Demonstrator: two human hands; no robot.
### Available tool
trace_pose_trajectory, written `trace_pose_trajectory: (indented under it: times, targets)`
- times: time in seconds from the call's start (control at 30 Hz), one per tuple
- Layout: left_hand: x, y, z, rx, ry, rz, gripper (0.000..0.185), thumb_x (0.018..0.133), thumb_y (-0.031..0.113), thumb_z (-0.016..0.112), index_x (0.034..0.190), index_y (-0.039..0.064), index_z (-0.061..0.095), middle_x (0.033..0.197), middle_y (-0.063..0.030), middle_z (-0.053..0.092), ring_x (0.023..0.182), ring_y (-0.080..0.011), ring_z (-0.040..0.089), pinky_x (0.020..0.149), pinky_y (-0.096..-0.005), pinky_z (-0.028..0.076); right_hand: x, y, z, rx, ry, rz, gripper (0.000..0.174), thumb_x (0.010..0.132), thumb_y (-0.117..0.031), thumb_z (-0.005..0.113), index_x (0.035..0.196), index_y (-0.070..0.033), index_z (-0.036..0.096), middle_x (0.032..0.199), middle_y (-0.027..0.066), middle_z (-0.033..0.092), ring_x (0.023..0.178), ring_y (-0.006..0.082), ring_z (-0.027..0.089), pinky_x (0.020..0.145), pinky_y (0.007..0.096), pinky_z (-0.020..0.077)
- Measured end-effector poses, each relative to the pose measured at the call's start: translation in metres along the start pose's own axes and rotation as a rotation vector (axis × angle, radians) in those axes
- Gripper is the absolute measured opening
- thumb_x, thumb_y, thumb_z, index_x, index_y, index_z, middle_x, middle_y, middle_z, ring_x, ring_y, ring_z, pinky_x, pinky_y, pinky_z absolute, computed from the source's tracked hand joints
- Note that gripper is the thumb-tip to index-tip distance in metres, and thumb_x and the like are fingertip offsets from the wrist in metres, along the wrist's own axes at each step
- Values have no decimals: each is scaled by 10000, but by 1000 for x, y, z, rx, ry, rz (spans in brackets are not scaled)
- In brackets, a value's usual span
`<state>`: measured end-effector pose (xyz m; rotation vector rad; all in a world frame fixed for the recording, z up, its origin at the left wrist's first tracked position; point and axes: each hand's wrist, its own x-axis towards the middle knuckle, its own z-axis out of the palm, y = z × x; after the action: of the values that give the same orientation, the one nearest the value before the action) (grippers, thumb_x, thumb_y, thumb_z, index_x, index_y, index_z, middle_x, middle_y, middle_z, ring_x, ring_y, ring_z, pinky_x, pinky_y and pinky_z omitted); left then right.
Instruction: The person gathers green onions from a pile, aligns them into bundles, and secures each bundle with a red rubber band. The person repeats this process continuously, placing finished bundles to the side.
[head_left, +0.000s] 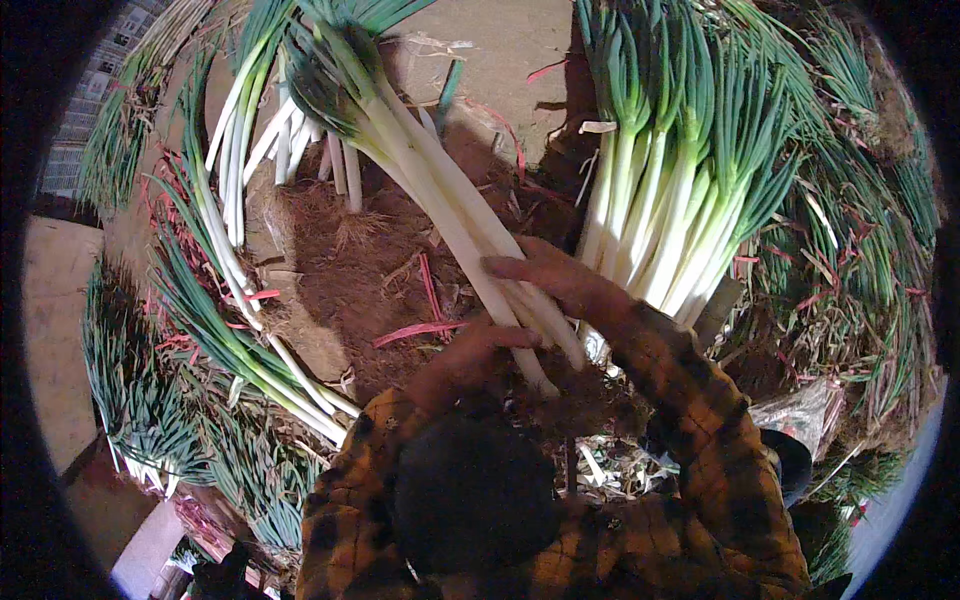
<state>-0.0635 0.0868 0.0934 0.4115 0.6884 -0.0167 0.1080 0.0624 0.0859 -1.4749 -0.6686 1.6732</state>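
Note:
Several thick long green onions (450, 210) lie slantwise in my hands, their green tops pointing away to the upper left and their pale root ends towards me. My right hand (566, 277) lies over the white shafts from the right, fingers across them. Lower down, my left hand (469, 360) holds the same stalks from the left near the root ends; its palm side is partly hidden. Right beside my right hand stands a row of clean white-shafted green onions (667, 187), tops away from me.
Brown roots (337, 255) cover the ground ahead, with a pink plastic strip (420, 330) on them. Loose green onions (247, 352) lie at left. Heaps of untrimmed onions (847, 262) line the right side. A cardboard sheet (517, 67) is at the back.

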Motion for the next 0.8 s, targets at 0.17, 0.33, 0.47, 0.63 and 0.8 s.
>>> trace_pose_trajectory:
  times: [0.17, 0.33, 0.47, 0.63, 0.8]
  targets:
    - [-44, 10, -32, 394, 52, 299, 329, 819, 156, 577, 1086, -35, 596, 1000, -182, 655, 986, -261, 616, 884, -335, 469, -1, 0, -25, -417, 170, 13, 452, 790, -327, 720, 1062, 22, 625, 847, 43, 640, 789, 145, 591, 729, 297, 467]
    - [-59, 43, -53, -191, 241, 272, 479, 836, 301, 536, 1180, -32, 508, 1079, -186, 594, 1044, -272, 575, 917, -360, 444, -49, -21, -39, 116, 133, 238, 497, 818, -327, 682, 1180, -19, 537, 918, 33, 616, 708, 122, 574, 628, 262, 474]
    - [-13, 51, -32, -330, 37, 235, 620, 851, 435, 501, 1267, -20, 429, 1190, -184, 527, 1112, -281, 528, 949, -386, 420, -102, -35, -30, 320, 205, 277, 423, 857, -329, 629, 1131, -27, 514, 868, 53, 610, 694, 119, 590, 599, 243, 503]
    - [47, 60, -12, -444, -233, 221, 799, 870, 601, 456, 1375, -5, 329, 1327, -181, 444, 1198, -293, 469, 989, -420, 389, -134, -23, -7, 65, 62, 267, 451, 880, -321, 593, 1190, -15, 472, 898, 60, 608, 811, 135, 592, 756, 285, 497]
    - [83, 57, 48, -271, -374, 424, 405, 857, 303, 558, 1159, 39, 506, 965, -110, 624, 902, -220, 614, 803, -372, 487, -186, -9, 15, 94, 204, 127, 446, 884, -317, 588, 1199, -23, 476, 924, 62, 602, 858, 152, 581, 809, 315, 480]
